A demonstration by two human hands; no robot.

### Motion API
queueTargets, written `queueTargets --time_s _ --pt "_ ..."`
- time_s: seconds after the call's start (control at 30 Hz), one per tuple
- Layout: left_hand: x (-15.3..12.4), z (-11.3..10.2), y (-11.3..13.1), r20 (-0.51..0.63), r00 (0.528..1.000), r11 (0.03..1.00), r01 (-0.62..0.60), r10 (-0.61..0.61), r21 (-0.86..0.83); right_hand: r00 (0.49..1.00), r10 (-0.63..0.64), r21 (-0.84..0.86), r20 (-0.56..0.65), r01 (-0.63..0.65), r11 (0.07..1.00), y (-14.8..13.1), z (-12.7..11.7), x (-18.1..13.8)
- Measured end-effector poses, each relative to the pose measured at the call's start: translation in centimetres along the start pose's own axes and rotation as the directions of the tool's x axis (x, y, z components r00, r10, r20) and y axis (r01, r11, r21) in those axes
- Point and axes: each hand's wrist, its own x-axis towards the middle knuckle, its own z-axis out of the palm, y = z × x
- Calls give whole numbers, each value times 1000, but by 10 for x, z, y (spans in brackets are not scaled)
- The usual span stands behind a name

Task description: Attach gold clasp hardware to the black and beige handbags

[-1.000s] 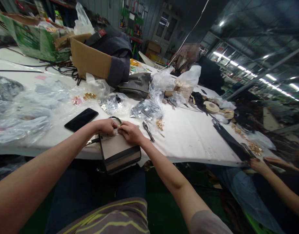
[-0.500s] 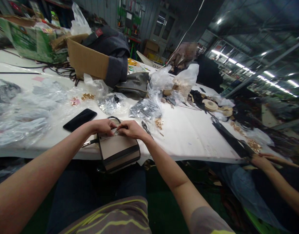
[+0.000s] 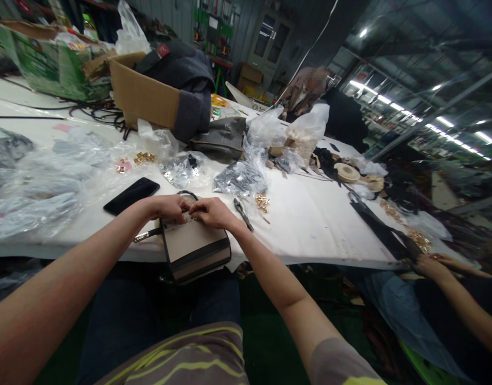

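A beige handbag with dark trim (image 3: 195,243) lies at the table's front edge, partly overhanging it. My left hand (image 3: 171,207) is closed at the bag's top end, fingers bent in a pinch. Close beside it, almost touching, my right hand (image 3: 213,212) pinches at the same spot. Whatever small part sits between the fingertips is hidden by them. Behind the hands arches the bag's dark handle (image 3: 188,194). A strap end with a metal clasp (image 3: 146,235) sticks out to the left. Pliers (image 3: 243,215) lie just right of my right hand.
Left of the bag is a black phone (image 3: 132,195). Behind are plastic bags of metal parts (image 3: 240,179) and loose gold fittings (image 3: 262,202). A cardboard box with dark fabric (image 3: 145,93) stands farther back. At right, a co-worker's hands (image 3: 434,266) hold a black strip.
My right hand has shifted slightly left and its fingers have curled a little, showing more of the pliers. The handbag stays in place.
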Motion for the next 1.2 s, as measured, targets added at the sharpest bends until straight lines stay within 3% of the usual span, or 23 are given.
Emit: queueTargets --time_s 0.23,0.47,0.67,0.83,1.2 --pt "-3 0 0 -13 1000 999 -28 29 39 996 -20 -122 -91 9 992 -11 6 -12" --pt "-2 -1 0 20 1000 999 -14 13 49 996 -78 -231 -44 66 971 -7 10 -21" --pt "-2 -2 3 10 1000 999 27 -27 19 975 -209 -304 -69 179 936 -1 16 -38" --pt "5 -5 -3 39 999 1000 -7 6 25 956 -291 -454 -47 239 859 -3 19 -49" --pt "3 -5 -1 32 999 999 -12 13 -33 969 -246 -639 -11 182 747 -17 28 -51"
